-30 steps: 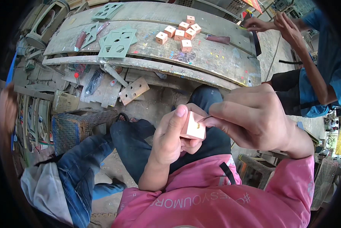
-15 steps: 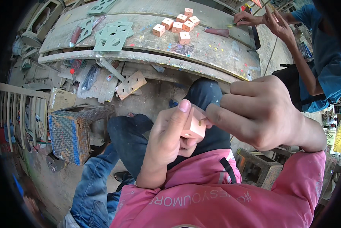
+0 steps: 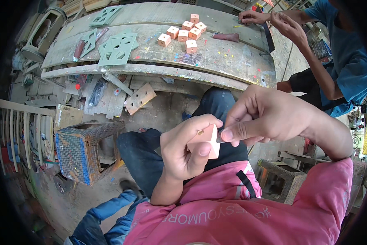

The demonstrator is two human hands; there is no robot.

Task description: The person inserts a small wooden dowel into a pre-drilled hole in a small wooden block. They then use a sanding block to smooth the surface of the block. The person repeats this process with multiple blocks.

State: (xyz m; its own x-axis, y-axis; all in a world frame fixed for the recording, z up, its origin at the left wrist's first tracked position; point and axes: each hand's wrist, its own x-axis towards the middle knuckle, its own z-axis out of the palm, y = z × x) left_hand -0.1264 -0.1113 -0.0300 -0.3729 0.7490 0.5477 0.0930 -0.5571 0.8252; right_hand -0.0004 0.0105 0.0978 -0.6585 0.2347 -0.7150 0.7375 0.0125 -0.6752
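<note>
The desk (image 3: 228, 61) stretches across 12 o'clock; a stool (image 3: 74, 160) stands near 9. The right hand (image 3: 269, 118) pinches narrowly at the block's (image 3: 206, 134) 3 o'clock side, its contents unclear. The left hand's (image 3: 179, 149) grip is closed around that block. Loose blocks (image 3: 183, 36) lie on the desk.

The held cube (image 3: 208, 135) is pale peach, the shirt (image 3: 240, 220) pink, the stool (image 3: 74, 153) blue-and-brown woven.
</note>
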